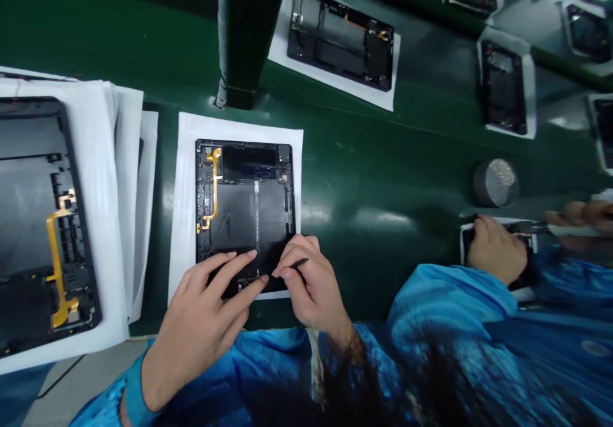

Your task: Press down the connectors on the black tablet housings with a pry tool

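An opened tablet housing (234,216) lies on a white foam sheet (184,159), its inside facing up. An orange flex cable (215,191) runs down its left side, and a pale ribbon strip (257,216) crosses the middle. My left hand (205,309) rests on the lower part of the housing with its fingers spread, the index fingertip beside a small circuit board (246,282). At the lower right corner, my right hand (311,280) pinches a thin black pointed tool (301,263). Its tip points toward the board; contact cannot be made out.
Stacked foam sheets with another tablet housing (29,223) stand at the left. Behind is a dark post (249,37); beyond it lies another housing (335,44). At right, a co-worker's hand (495,248) works on a device near a round grey container (495,182).
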### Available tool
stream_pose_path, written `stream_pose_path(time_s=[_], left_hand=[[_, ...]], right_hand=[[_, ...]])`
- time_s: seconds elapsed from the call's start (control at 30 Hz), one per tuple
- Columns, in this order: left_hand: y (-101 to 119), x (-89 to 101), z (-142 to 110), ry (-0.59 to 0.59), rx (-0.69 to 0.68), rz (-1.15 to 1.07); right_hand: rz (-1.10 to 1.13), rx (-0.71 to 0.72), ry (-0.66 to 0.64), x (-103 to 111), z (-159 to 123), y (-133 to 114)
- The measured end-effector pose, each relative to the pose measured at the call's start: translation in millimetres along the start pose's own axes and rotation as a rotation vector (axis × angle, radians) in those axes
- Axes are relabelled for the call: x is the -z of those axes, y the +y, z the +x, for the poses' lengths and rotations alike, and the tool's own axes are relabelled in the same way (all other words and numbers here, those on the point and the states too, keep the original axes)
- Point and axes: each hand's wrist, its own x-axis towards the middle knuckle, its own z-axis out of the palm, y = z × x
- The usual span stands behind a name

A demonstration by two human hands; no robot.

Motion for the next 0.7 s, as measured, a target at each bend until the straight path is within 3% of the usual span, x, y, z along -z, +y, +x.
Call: stream_pose_path(time_s=[0.2, 0.5, 0.7], left_hand=[[1.6, 2.2, 2.0, -0.022, 0.029, 0.017], [1.4, 2.9, 2.4, 0.032, -0.033, 0.012], [-0.3, -1.3, -4.3, -0.008, -0.018, 0.017]], right_hand=[[0.003, 0.008, 0.021, -0.8, -1.0, 1.7], [0.006, 0.0, 0.026, -1.2, -1.6, 1.6], [0.005, 0.008, 0.026, -1.1, -1.0, 2.8]])
